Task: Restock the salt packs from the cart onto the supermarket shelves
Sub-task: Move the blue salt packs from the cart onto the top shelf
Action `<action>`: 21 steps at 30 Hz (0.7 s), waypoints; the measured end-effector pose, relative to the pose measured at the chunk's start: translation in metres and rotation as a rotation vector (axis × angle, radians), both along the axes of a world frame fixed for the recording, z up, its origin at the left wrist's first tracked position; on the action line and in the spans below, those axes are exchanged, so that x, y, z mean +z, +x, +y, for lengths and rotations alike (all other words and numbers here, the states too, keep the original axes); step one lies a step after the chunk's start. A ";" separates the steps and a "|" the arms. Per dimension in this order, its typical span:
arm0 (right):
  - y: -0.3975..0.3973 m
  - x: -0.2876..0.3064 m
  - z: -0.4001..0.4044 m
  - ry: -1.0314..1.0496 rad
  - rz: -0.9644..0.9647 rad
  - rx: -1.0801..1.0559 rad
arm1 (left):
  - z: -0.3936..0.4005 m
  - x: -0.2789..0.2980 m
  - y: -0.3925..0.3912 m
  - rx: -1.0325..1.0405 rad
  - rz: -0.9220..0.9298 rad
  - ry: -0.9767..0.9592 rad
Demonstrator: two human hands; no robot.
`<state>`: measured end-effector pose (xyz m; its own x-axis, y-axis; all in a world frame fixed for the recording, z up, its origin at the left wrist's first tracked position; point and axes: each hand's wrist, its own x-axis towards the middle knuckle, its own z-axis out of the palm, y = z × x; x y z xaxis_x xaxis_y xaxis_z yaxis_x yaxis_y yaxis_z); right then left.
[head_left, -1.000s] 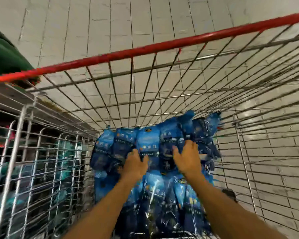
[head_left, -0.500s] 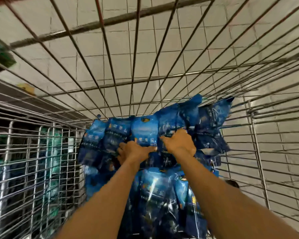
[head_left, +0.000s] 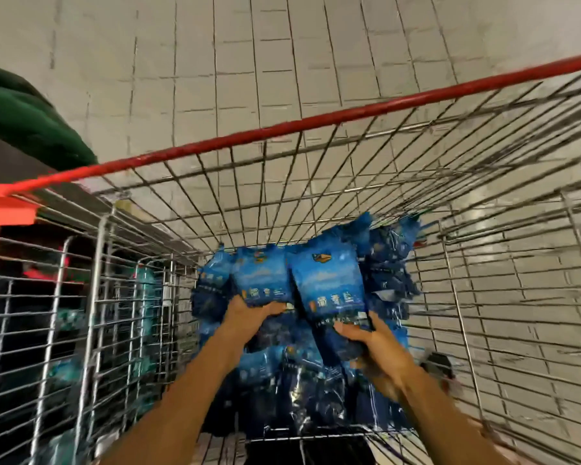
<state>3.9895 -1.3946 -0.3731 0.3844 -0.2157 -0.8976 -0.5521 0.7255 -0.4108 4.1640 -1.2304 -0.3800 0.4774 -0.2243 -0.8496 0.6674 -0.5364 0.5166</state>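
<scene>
Head view: both forearms reach forward and down into the cart (head_left: 366, 182). Left hand (head_left: 249, 317) has a grip on the bottom edge of one blue pack (head_left: 264, 280), thumb across its front, fingers hidden behind it. Right hand (head_left: 376, 344) pinches the lower end of a second pack (head_left: 329, 286), thumb on front, pack upright and tilted left. Both packs sit just above the grips, touching side by side. More packs (head_left: 316, 391) lie below and behind the grips on the cart floor.
</scene>
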 end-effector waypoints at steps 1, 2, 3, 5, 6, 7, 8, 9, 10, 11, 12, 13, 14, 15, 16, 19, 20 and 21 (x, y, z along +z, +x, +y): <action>-0.004 0.020 0.004 0.007 -0.027 -0.021 | 0.006 0.023 -0.003 0.000 0.006 -0.031; -0.007 0.040 0.008 0.003 -0.052 -0.035 | 0.011 0.044 -0.006 -0.007 0.012 -0.070; -0.009 0.063 0.012 -0.017 -0.067 -0.039 | 0.017 0.066 -0.011 -0.017 0.013 -0.111; -0.014 0.103 0.018 -0.076 -0.092 -0.020 | 0.026 0.105 -0.021 -0.008 0.007 -0.155; -0.016 0.125 0.021 -0.104 -0.112 -0.006 | 0.032 0.125 -0.026 0.014 -0.009 -0.159; -0.017 0.147 0.025 -0.131 -0.132 -0.001 | 0.036 0.146 -0.029 0.046 -0.024 -0.163; -0.019 0.168 0.029 -0.158 -0.156 -0.012 | 0.041 0.169 -0.032 0.077 -0.039 -0.171; -0.019 0.189 0.033 -0.176 -0.183 -0.030 | 0.046 0.192 -0.034 0.104 -0.062 -0.191; -0.018 0.207 0.036 -0.190 -0.217 -0.048 | 0.051 0.212 -0.036 0.122 -0.089 -0.225; -0.016 0.229 0.041 -0.202 -0.249 -0.053 | 0.056 0.239 -0.039 0.137 -0.128 -0.251; -0.013 0.250 0.045 -0.201 -0.290 -0.061 | 0.062 0.263 -0.040 0.150 -0.180 -0.281; -0.010 0.269 0.049 -0.194 -0.333 -0.068 | 0.068 0.287 -0.042 0.173 -0.248 -0.313; -0.005 0.287 0.052 -0.190 -0.377 -0.053 | 0.074 0.310 -0.043 0.206 -0.325 -0.346; 0.003 0.304 0.055 -0.197 -0.417 -0.024 | 0.080 0.330 -0.043 0.238 -0.399 -0.375; 0.011 0.322 0.061 -0.208 -0.463 0.014 | 0.088 0.352 -0.044 0.270 -0.480 -0.401; 0.043 0.370 0.079 -0.210 -0.620 0.112 | 0.118 0.414 -0.049 0.362 -0.714 -0.450; 0.053 0.384 0.086 -0.224 -0.675 0.148 | 0.127 0.431 -0.051 0.402 -0.758 -0.463; 0.064 0.401 0.097 -0.221 -0.739 0.192 | 0.142 0.448 -0.055 0.461 -0.801 -0.469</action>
<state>4.0535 -1.2972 0.0280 0.9121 -0.2292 -0.3398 -0.1874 0.5041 -0.8431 4.1089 -1.0882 0.0676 0.9875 -0.1029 -0.1196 0.1255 0.0537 0.9906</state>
